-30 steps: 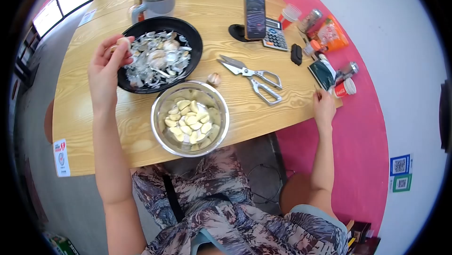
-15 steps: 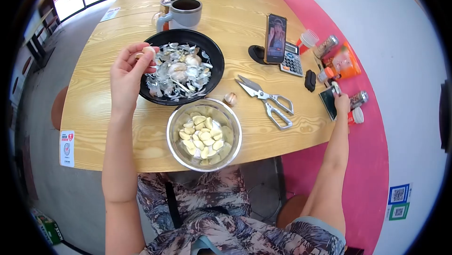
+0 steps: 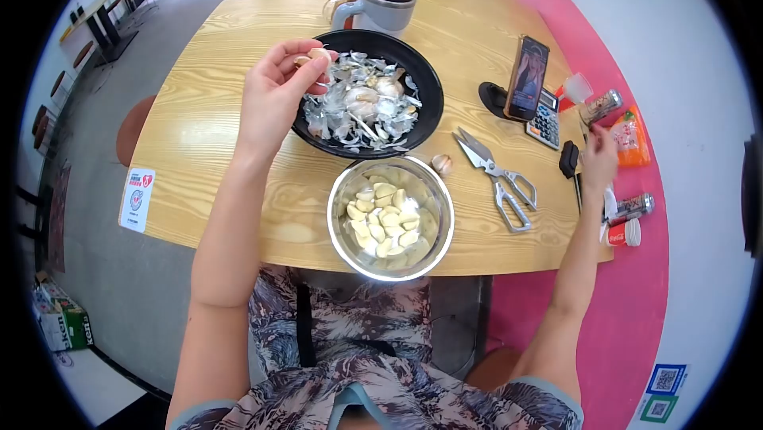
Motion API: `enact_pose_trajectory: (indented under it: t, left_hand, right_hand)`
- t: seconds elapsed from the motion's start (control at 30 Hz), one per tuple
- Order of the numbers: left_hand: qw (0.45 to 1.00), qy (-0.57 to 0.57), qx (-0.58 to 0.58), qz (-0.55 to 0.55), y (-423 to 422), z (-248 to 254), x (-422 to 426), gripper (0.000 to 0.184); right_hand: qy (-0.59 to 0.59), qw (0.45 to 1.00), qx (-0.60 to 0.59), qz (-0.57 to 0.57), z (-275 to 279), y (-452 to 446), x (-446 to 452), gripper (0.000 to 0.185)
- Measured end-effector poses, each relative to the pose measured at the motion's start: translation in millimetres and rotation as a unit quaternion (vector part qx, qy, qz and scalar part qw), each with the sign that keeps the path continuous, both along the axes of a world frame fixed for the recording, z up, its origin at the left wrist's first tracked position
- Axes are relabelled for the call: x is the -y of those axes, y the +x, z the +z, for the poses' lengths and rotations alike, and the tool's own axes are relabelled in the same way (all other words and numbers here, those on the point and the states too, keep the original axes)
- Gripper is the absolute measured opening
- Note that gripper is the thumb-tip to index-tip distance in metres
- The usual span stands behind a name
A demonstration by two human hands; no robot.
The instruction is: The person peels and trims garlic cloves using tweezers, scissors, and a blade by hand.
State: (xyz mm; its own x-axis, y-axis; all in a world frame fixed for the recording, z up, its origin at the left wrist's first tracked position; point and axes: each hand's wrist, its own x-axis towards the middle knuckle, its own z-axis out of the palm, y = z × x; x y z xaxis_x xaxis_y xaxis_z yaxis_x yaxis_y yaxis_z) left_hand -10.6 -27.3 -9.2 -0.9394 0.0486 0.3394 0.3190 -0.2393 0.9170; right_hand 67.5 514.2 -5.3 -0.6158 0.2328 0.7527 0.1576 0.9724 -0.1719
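Note:
My left hand (image 3: 270,100) is closed on a garlic clove (image 3: 320,55), pinched between thumb and fingers over the edge of a black pan (image 3: 433,104). The pan holds papery garlic skins (image 3: 338,116) and garlic bulbs (image 3: 362,100). Peeled cloves (image 3: 387,219) lie in a metal bowl (image 3: 337,239) in front of me. My right hand (image 3: 600,164) is stretched out to the table's right edge, between a black case (image 3: 569,159) and an orange packet (image 3: 632,140). Its fingers are bent and slightly blurred; whether they hold anything is unclear.
Kitchen scissors (image 3: 497,176) lie open right of the bowl, near a loose piece of garlic (image 3: 441,164). Behind them are a phone (image 3: 527,80) on a stand and a calculator (image 3: 543,122). Spice jars (image 3: 602,106) line the right edge. A grey mug (image 3: 388,9) stands behind the pan.
My right hand has moved away from me along the right edge, from the dark flat item towards the orange packet. My left hand keeps its clove. The view has shifted, so things appear farther right.

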Motion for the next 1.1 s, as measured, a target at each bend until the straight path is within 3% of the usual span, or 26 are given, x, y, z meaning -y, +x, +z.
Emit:
enact_pose_trajectory:
  t: [0.13,0.17,0.27,0.47,0.6,0.7,0.8,0.93,1.1]
  left_hand:
    - [1.0,-0.023,-0.017,0.0,-0.4,-0.7,-3.1,0.022]
    - [1.0,-0.023,-0.017,0.003,-0.6,-1.7,-2.4,0.022]
    - [0.999,-0.03,-0.024,-0.033,1.9,-1.2,-4.1,0.021]
    - [0.997,-0.04,-0.012,-0.062,3.8,1.3,-1.6,0.023]
    - [0.997,-0.04,0.014,-0.063,3.4,1.8,0.0,0.024]
    - [0.996,-0.062,-0.023,-0.053,6.7,2.8,-4.0,0.025]
    - [0.993,-0.095,-0.07,-0.024,6.6,-4.4,-10.5,0.027]
    - [0.989,-0.123,-0.082,-0.008,7.1,-1.6,-9.8,0.027]
    - [0.993,-0.1,-0.057,-0.015,6.4,-4.6,-9.9,0.026]
  right_hand:
    - [-0.031,0.98,0.028,0.193,-3.2,-34.7,85.0,0.023]
    - [-0.031,0.98,0.028,0.196,-5.6,-40.3,95.2,0.023]
    - [-0.04,0.978,0.084,0.189,-14.4,-53.6,108.4,0.03]
    - [-0.081,0.985,0.093,0.119,-14.6,-68.1,112.4,0.044]
    - [-0.086,0.984,0.056,0.147,-7.3,-64.9,118.9,0.046]
    - [-0.12,0.981,0.023,0.154,-7.6,-63.4,132.4,0.041]
    - [-0.118,0.976,0.029,0.178,-1.1,-61.7,157.3,0.022]
    - [-0.128,0.987,0.041,0.09,-14.5,-73.7,134.5,0.017]
    - [-0.153,0.983,0.067,0.075,-24.7,-61.9,105.4,0.014]
